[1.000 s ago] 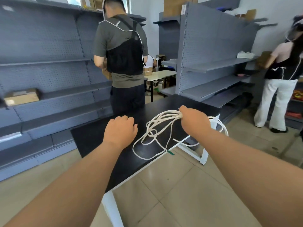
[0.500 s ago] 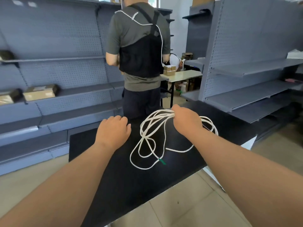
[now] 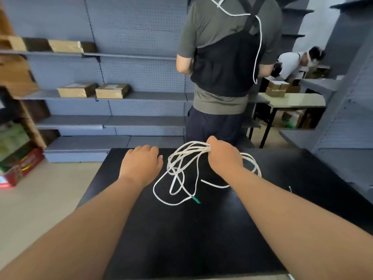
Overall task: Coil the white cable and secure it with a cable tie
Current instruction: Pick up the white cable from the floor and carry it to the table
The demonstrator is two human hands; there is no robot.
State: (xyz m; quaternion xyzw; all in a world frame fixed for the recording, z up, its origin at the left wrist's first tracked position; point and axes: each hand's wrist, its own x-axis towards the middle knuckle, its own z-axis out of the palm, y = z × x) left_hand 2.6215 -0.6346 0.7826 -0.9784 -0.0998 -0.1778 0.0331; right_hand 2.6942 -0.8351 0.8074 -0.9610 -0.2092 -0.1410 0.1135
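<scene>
A white cable [image 3: 182, 168] lies in loose tangled loops on the black table [image 3: 191, 239], one end tipped in green [image 3: 196, 200]. My right hand [image 3: 223, 156] grips a bunch of its loops at the far side of the table. My left hand [image 3: 141, 163] hovers or rests over the table just left of the loops, fingers curled down, holding nothing that I can see. A thin pale cable tie [image 3: 290, 189] lies on the table at the right, apart from the cable.
A person [image 3: 224, 67] stands with their back to me right behind the table's far edge. Grey shelves [image 3: 113, 96] with cardboard boxes line the back wall. Another person bends over a pale table [image 3: 296, 100] at the back right. Boxes sit on the floor at left.
The view has swung left and nearer, so the table now fills the lower frame. Both hands keep their places relative to the cable; the right still grips the loops.
</scene>
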